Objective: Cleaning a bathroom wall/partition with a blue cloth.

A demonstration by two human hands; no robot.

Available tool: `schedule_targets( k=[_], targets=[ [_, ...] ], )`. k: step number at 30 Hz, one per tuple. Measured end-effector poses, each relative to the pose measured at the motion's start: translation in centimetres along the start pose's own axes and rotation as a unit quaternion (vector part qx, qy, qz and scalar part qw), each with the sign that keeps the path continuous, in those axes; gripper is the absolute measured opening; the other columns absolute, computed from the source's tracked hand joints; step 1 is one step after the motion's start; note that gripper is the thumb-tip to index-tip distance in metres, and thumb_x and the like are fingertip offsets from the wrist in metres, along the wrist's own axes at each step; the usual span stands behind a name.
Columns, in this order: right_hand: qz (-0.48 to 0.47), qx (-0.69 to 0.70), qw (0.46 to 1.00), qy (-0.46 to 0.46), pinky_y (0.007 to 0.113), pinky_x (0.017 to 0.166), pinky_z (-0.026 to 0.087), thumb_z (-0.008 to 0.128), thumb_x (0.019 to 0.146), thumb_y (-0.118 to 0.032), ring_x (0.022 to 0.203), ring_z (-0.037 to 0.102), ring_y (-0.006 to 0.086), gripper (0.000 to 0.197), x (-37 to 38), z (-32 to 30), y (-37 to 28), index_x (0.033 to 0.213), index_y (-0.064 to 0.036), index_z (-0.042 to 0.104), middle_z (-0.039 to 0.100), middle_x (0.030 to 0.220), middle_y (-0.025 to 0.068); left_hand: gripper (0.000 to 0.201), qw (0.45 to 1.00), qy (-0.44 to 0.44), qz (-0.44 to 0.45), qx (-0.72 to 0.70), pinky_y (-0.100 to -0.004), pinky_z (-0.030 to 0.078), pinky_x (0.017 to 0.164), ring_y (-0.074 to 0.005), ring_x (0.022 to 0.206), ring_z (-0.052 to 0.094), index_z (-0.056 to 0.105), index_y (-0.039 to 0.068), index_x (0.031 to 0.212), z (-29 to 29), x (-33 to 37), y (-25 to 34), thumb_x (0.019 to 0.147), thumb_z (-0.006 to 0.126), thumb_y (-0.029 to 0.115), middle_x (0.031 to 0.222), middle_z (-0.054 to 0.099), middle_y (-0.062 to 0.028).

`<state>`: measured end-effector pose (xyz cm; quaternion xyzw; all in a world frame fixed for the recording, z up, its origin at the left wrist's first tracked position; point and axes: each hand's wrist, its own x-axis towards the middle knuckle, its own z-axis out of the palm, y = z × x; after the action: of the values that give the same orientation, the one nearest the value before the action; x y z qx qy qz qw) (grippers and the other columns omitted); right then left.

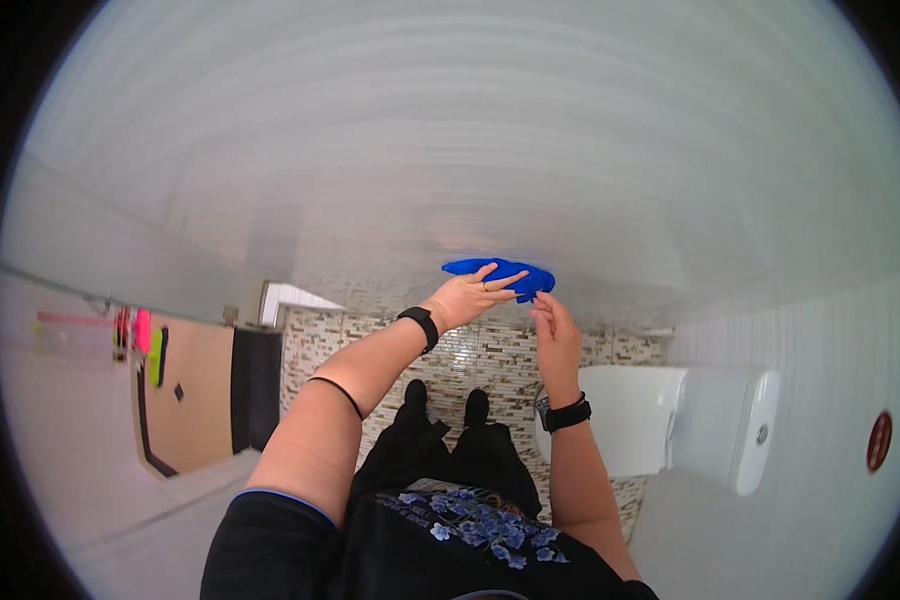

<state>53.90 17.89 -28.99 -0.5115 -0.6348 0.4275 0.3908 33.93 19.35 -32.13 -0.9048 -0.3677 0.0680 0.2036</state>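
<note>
- One cloth (507,272), blue, bunched, against glossy wall (490,130); left end tapered, right end thicker and folded.
- One left hand (470,298): laid over cloth's lower edge and middle, fingers straight and parted, ring on one finger.
- One right hand (558,332): near left hand, fingertips at cloth's lower right edge; touch or pinch, cannot tell.
- Wall, continued: broad plain stretch above cloth and to either side, open for sliding.
- One toilet (625,420), white, to the right; front edge just beside right wrist in view, limiting room for right elbow.
- Two shoes (417,396), black, slightly apart, on mosaic floor (450,350); open strip between toes and wall.
- One dark sill (256,390), left border of mosaic; more open room beyond.
- Several hanging items (156,357), pink and lime, far left, kinds unclear.
- One plaque (879,441), red, oval, far right.
</note>
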Motion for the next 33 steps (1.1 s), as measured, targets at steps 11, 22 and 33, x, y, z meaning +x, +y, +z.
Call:
schedule_targets(
  k=[11, 22, 33],
  targets=[
    [-0.144, -0.035, 0.971, -0.188, 0.028, 0.081, 0.049, 0.053, 0.089, 0.0, 0.095, 0.064, 0.019, 0.024, 2.3, 9.3, -6.8, 0.112, 0.0014, 0.057, 0.064, 0.105, 0.0125, 0.045, 0.963, 0.094, -0.253, -0.01, -0.0578, 0.011, 0.11, -0.0144, 0.14, 0.011, 0.055, 0.034, 0.124, 4.9, -12.1, -0.9, 0.081, 0.056, 0.022, 0.141, 0.034, 0.0162],
    [-0.202, -0.072, 0.938, -0.272, 0.031, 0.084, 0.048, 0.053, 0.084, 0.006, 0.101, 0.061, 0.0226, 0.034, 0.7, 24.2, -12.6, 0.118, -0.0017, 0.054, 0.06, 0.111, 0.0133, 0.024, 0.875, 0.234, -0.423, -0.015, -0.0673, 0.023, 0.103, -0.037, 0.133, 0.019, 0.065, 0.025, 0.101, 9.0, -22.8, -3.6, 0.078, 0.061, 0.02, 0.134, 0.039, 0.0075],
    [-0.251, -0.057, 0.926, -0.277, 0.032, 0.088, 0.047, 0.051, 0.086, 0.006, 0.104, 0.059, 0.0233, 0.036, -1.4, 32.1, -16.1, 0.121, -0.0037, 0.053, 0.058, 0.116, 0.0139, 0.058, 0.603, 0.37, -0.661, -0.25, -0.0616, 0.023, 0.104, -0.0543, 0.126, 0.021, 0.041, 0.015, 0.134, 6.1, -24.3, -6.2, 0.08, 0.062, 0.02, 0.144, 0.018, -0.0253]
  ],
)
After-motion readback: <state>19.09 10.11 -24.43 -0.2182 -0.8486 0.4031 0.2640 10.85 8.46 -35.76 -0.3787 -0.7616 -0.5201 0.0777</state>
